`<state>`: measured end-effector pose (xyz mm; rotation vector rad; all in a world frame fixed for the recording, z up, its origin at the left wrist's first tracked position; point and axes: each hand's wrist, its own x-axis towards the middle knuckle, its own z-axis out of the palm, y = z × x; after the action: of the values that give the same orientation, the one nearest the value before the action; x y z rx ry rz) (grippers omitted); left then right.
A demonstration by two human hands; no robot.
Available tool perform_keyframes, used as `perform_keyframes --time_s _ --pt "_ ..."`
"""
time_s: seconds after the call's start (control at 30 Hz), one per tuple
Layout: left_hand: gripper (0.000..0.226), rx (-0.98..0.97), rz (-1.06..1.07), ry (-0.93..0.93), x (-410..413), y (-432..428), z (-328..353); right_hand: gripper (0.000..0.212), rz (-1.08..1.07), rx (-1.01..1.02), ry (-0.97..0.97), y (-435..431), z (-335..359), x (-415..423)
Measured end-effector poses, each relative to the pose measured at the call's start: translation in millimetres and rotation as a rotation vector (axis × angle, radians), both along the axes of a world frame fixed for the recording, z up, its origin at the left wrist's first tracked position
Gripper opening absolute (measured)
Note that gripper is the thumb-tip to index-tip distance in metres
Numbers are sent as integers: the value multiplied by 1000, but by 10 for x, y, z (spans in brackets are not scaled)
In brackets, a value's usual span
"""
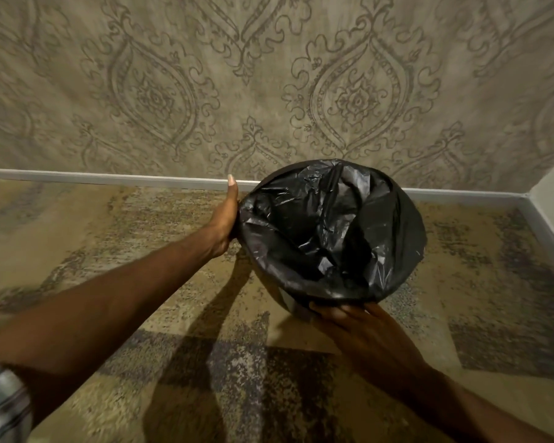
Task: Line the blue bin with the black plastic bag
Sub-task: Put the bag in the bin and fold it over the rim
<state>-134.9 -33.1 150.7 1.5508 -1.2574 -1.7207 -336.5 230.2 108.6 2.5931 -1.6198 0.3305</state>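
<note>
The black plastic bag [333, 225] is spread over the mouth of the round bin, folded down over its whole rim and sagging crumpled into the inside. Only a small pale patch of the bin wall [290, 303] shows below the bag at the near side; its blue colour is hard to tell in this light. My left hand [226, 215] lies flat against the bag on the bin's left side, thumb pointing up. My right hand [359, 327] presses on the bag's lower edge at the near side, fingers spread against the bin.
The bin stands on a patterned beige and grey carpet [141, 251], close to a wall with damask wallpaper [205, 91] and a grey skirting board [109, 178]. The room's corner [525, 196] is at the right.
</note>
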Motion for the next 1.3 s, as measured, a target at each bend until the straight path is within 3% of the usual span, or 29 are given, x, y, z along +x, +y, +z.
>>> perform_keyframes --time_s 0.07,0.17,0.37,0.4,0.47,0.53,0.57,0.67,0.83,0.93,1.0,1.07,1.17,1.3 --pt "100 43 -97 58 -40 50 59 57 26 11 -16 9 64 -80" --pt "95 64 -165 132 -106 69 157 35 -72 4 -69 154 356 -197" --pt "60 -487 -219 -204 -121 -155 466 24 -480 -302 -509 164 972 -625" --pt "61 -521 -277 -276 -130 -196 509 26 -579 -256 -548 23 1058 -691" --pt "60 -553 -371 -429 -198 -233 582 51 -822 30 -692 -299 1082 -790" --pt "42 -537 -405 -489 -268 -256 583 59 -929 371 -1049 -592 1047 -816" --pt "33 -516 -416 -491 -297 -265 569 53 -927 433 -1157 -706 1016 -802" --pt "27 -431 -381 -440 -349 -274 551 21 -861 354 -1096 -874 925 -766" --pt "32 -110 -291 -212 -326 -213 431 14 -846 426 -1294 -815 845 -812" --pt "45 -31 -311 -50 -292 -216 342 30 -812 561 -1425 -732 770 -879" --pt "55 -76 -322 -60 -289 -235 330 44 -794 580 -1531 -686 714 -933" --pt "65 -233 -292 -227 -287 -273 347 51 -818 477 -1589 -663 667 -947" --pt "66 -531 -149 -410 -243 -349 332 34 -933 193 -1579 -693 568 -1047" --pt "50 -503 -263 -341 -257 -284 382 29 -893 295 -1900 -757 527 -1179"
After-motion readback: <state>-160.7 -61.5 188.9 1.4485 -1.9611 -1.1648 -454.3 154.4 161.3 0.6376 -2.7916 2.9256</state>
